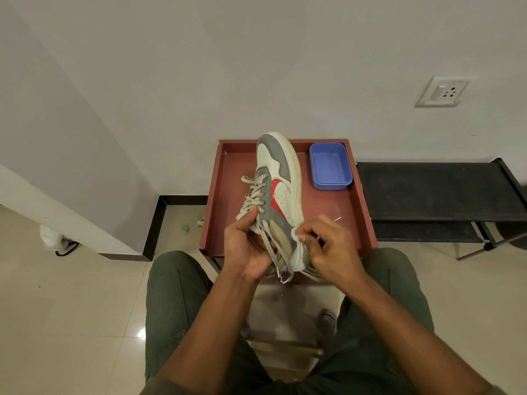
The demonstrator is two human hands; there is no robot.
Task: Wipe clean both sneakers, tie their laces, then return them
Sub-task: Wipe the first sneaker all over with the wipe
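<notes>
Grey-and-white leather sneaker with a red side stripe [275,195] sits tilted on its side in your grasp, above the near edge of the red-brown tray table [225,178]. Your left hand [246,248] grips its tongue and loose laces; your right hand [328,246] pinches a small white cloth [296,233] against the heel. It looks light and stiff-soled, so hold the midfoot. Farther right lies a blue plastic tub [330,166].

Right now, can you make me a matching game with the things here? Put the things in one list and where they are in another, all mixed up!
Things:
1. sneaker
2. blue tub
3. left hand
4. right hand

Places:
A. on the red tray, far right corner
B. pinching a small white cloth at the heel
C. held up over the tray
D. gripping the laced side

Pairs: 1-C, 2-A, 3-D, 4-B
</notes>
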